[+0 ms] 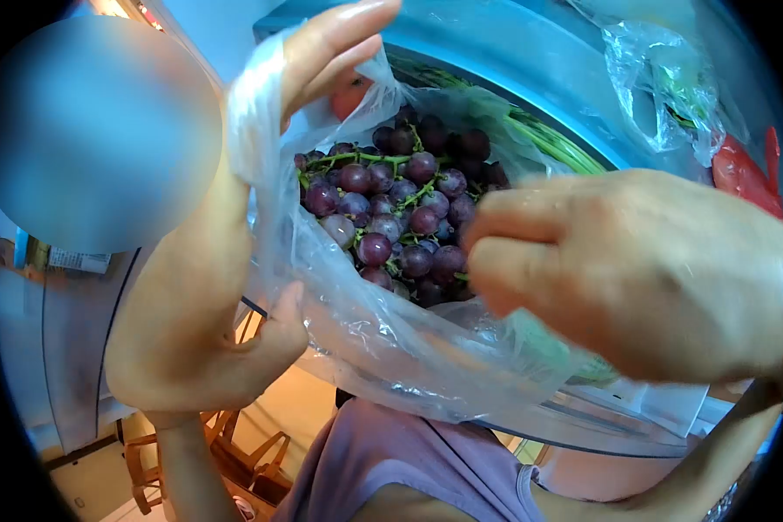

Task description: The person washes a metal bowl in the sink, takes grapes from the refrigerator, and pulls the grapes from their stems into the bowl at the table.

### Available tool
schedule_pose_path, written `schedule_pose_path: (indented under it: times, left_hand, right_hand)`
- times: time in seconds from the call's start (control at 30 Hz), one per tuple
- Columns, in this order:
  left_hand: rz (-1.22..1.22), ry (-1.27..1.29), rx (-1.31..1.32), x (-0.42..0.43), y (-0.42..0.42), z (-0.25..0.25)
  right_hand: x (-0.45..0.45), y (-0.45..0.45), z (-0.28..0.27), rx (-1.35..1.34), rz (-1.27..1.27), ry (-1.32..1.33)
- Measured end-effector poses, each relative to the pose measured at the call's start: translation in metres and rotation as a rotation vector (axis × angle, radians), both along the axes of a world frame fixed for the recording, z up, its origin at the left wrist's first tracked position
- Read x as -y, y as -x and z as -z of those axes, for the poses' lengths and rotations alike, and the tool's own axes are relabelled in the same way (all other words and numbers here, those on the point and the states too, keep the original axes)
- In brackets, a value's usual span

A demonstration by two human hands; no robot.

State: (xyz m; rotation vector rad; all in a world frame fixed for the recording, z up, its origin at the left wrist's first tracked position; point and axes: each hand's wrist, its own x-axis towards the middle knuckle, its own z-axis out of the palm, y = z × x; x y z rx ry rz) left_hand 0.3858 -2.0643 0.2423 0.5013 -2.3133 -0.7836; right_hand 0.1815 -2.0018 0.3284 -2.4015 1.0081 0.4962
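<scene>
A translucent plastic bag (356, 287) lies spread wide around a heap of dark purple grapes (391, 204) on green stems. My left hand (204, 322) has the bag's stretched edge looped over it, its fingers extended upward and the thumb apart, lifting that side. Over the right part of the grapes is my right hand (618, 270), slightly smeared by motion. Its fingers are curled together at the grapes' edge, and whatever they pinch is hidden behind them.
Long green vegetable stalks (561, 143) and a red round item (350, 97) lie behind the grapes. Farther right are a clear bag with greens (661, 87) and red plastic (746, 174). A wooden chair (256, 461) stands below. A blurred disc covers the upper left.
</scene>
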Motion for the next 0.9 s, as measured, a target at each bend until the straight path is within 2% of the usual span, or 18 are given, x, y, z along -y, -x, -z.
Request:
schedule_pose_path:
  times: [0.03, 0.07, 0.13, 0.3, 0.4, 0.53, 0.7, 0.77, 0.9]
  left_hand:
    - [0.007, 0.021, 0.004, 0.005, -0.002, -0.006]
    - [0.020, 0.039, 0.007, 0.009, -0.006, -0.005]
    - [0.050, 0.058, 0.002, 0.015, -0.014, -0.008]
    - [0.084, 0.106, 0.110, 0.004, -0.007, -0.016]
    - [0.122, 0.041, 0.067, 0.004, -0.004, -0.018]
    - [0.118, 0.118, 0.126, 0.004, -0.002, -0.027]
    - [-0.008, 0.207, 0.213, 0.010, 0.006, -0.024]
    - [-0.076, 0.067, 0.314, 0.017, 0.000, -0.013]
    - [-0.109, 0.023, 0.356, 0.017, -0.001, -0.002]
  right_hand:
    - [0.015, -0.009, -0.017, -0.029, 0.093, -0.130]
    - [0.015, -0.012, -0.017, -0.249, 0.166, -0.300]
    - [0.016, -0.016, -0.016, -0.474, 0.248, -0.484]
    - [-0.001, 0.009, -0.006, -0.468, 0.206, -0.252]
    - [-0.001, 0.015, 0.011, -0.254, 0.139, 0.016]
    - [-0.002, 0.020, 0.032, -0.085, 0.117, 0.257]
    - [0.006, 0.022, 0.042, -0.003, 0.126, 0.296]
    - [0.011, 0.023, 0.049, 0.016, 0.122, 0.294]
    - [0.006, 0.013, 0.042, 0.000, 0.071, 0.336]
